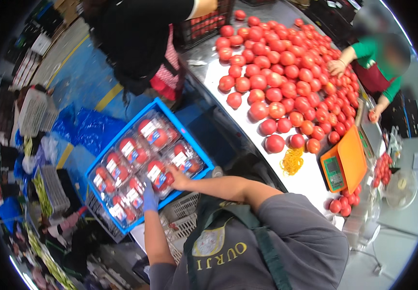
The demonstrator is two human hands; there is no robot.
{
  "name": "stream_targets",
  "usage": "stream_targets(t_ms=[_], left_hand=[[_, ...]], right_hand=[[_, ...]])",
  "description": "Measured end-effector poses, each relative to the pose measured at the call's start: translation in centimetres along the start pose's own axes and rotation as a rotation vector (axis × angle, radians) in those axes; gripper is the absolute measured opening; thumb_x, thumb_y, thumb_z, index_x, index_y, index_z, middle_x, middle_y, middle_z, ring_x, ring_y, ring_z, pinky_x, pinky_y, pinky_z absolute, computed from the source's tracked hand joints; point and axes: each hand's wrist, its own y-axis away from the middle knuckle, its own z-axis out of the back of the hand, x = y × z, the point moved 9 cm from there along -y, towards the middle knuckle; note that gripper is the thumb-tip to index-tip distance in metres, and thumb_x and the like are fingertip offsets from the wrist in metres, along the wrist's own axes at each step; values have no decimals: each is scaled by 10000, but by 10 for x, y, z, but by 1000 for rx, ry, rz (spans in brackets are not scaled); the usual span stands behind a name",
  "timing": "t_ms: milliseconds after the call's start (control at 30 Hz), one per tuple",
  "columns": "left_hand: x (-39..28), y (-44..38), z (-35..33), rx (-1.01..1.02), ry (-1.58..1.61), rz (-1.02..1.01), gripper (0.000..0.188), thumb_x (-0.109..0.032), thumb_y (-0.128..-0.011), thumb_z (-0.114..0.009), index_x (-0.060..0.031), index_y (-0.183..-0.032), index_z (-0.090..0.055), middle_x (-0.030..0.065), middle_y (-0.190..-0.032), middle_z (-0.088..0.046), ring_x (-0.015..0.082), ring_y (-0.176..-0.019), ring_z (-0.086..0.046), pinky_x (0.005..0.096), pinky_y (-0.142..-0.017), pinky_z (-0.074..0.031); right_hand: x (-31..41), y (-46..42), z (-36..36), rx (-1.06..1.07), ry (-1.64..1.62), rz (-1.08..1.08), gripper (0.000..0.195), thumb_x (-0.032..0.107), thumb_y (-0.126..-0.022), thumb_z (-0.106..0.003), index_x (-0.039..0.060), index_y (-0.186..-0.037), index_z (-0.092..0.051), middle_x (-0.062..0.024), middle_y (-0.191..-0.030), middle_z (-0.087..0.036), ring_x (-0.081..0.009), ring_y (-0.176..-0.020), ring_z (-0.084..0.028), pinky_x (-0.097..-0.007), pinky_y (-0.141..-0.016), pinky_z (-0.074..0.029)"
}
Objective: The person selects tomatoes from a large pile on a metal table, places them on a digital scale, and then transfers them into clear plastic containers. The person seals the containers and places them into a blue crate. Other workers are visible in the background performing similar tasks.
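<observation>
A blue plastic crate (96,203) stands before me, tilted across the view. It holds several clear plastic clamshell packs (132,154) of red tomatoes, each with a label bearing writing. My left hand (150,197), in a bluish glove, grips the near-left side of one tomato pack (158,177) among them. On the opposite side of that same pack is my bare right hand (179,178), fingers spread along its edge. The pack sits within the crate; whether it rests on the bottom cannot be seen.
Loose tomatoes (274,79) cover much of the metal table (245,125). Yellow rubber bands (292,161) lie near an orange scale (343,163). A co-worker in green (372,58) handles tomatoes across the table. Another person in black (132,40) stands beyond the crate, near a black crate (207,27).
</observation>
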Motion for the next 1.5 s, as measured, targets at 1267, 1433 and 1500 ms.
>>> stream_targets(t_ms=[1267,1433,1500], left_hand=[[-50,185,-568,862,-155,-211,895,-223,-980,-558,-170,-1534,142,189,-1291,-560,245,-1180,-573,363,-1049,-431],[-28,186,-587,723,-184,-249,946,-186,-948,-615,-212,-1539,123,195,-1333,-517,267,-1215,-541,372,-1042,-431],[-28,192,-592,638,-235,-287,980,-172,-933,-636,-248,-1535,133,211,-1402,-453,285,-1274,-492,384,-1038,-432]], right_hand=[[83,280,390,-503,263,224,417,404,-773,-758,27,-813,-584,-137,-764,-618,-351,-700,-621,-426,-621,-489],[68,306,398,-470,277,360,276,275,-876,-664,25,-820,-562,-158,-768,-583,-346,-716,-601,-428,-628,-467],[65,313,406,-414,191,341,217,210,-906,-620,20,-826,-551,-163,-763,-562,-341,-706,-586,-428,-626,-453]])
